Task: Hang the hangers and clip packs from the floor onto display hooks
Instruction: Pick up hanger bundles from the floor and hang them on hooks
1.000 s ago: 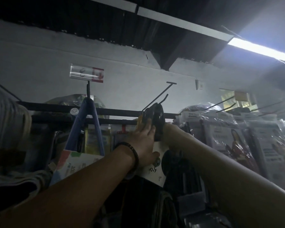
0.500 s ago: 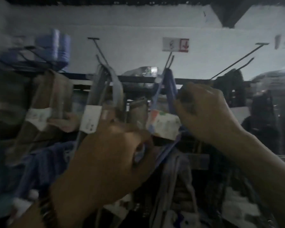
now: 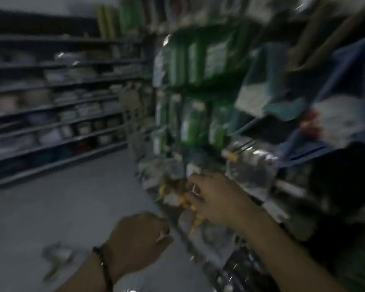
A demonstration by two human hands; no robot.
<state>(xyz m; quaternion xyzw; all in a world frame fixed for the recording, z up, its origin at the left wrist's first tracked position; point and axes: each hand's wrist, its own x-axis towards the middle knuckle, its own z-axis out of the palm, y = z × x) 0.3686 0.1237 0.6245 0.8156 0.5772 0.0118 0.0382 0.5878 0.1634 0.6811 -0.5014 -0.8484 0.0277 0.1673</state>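
The view is badly motion-blurred. My left hand (image 3: 139,239), with a dark bead bracelet on the wrist, hangs low over the grey floor with its fingers curled in and nothing visible in it. My right hand (image 3: 217,199) is higher, in front of shiny clip packs with yellow pieces (image 3: 177,194) that hang on the rack. Its fingers are loosely bent and I see nothing gripped in them. A blurred pack (image 3: 57,258) lies on the floor at the lower left. Blue hangers (image 3: 329,114) hang at the upper right.
Green packaged goods (image 3: 196,85) fill the display rack straight ahead. Long shelves of stacked wares (image 3: 51,106) run along the left side of the aisle. The grey floor (image 3: 72,203) stretches between them. Dark goods crowd the right edge.
My view has swung from the top hooks down and left to the aisle floor. Both hands have left the hung hanger bundles and dropped to waist level.
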